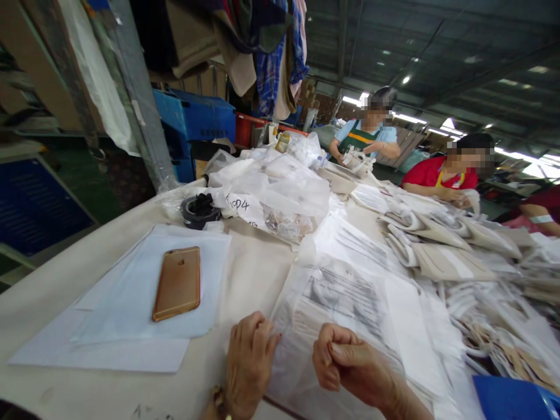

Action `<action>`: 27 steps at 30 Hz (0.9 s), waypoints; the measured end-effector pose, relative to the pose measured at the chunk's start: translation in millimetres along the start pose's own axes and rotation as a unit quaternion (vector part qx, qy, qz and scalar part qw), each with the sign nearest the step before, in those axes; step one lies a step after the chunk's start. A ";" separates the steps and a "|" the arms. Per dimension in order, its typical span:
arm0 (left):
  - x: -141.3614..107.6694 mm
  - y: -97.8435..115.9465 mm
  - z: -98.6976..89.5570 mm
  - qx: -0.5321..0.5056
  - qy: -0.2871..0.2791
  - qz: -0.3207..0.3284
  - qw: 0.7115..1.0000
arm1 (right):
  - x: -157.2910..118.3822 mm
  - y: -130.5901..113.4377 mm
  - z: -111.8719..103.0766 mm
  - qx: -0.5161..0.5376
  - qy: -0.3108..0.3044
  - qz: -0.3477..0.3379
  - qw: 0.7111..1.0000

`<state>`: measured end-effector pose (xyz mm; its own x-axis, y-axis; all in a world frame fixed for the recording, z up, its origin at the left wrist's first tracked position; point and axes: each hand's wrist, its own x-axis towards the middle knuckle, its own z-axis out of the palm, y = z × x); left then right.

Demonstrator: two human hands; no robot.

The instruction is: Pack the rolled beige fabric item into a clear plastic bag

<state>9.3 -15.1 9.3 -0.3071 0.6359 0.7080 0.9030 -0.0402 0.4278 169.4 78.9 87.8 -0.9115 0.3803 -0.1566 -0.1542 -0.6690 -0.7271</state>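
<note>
My left hand (250,363), with a bracelet at the wrist, has its fingers curled closed at the left edge of a clear plastic bag (286,367). The film meets the fingertips there. Just above the same bag, my right hand (345,364) is closed, thumb pressed against bent fingers. Whatever may be between those fingers is hidden. Dark printed text (345,289) shows on the bag, which lies flat over pale folded material. White flat packets (411,332) extend to its right.
A phone (177,283) lies on pale sheets (210,297) at left. Tape (199,211) sits by heaped plastic bags (280,181). Beige folded pieces (452,261) pile up at right, near a blue object (511,398). Two co-workers, one in a green apron (363,142), one in red (424,172), handle pieces across the table.
</note>
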 end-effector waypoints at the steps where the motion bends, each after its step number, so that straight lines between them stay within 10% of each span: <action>1: 3.3 2.2 -3.5 0.025 -0.005 0.041 0.999 | -0.6 1.6 0.3 0.011 -0.007 -0.001 1.000; 8: 19.8 24.2 -13.2 0.065 -0.181 0.154 0.969 | -0.9 11.4 -1.9 0.014 0.003 0.005 1.000; 14: 28.6 32.8 -22.9 -0.122 -0.331 -0.167 0.921 | 2.3 15.5 -5.2 -0.018 0.036 0.012 0.999; 17: 34.0 36.2 -32.3 -0.215 -0.344 -0.232 0.884 | 4.2 18.3 -7.2 -0.037 0.056 0.015 0.998; 27: 20.2 41.2 -25.0 -0.223 -0.252 -0.193 0.922 | 8.8 28.3 -11.2 -0.063 0.100 0.026 0.993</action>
<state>32.8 -23.2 55.3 -0.2988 0.9422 0.1516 0.5076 0.0224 0.8613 161.3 70.5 58.4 -0.8213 0.4745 -0.3168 -0.0485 -0.6113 -0.7899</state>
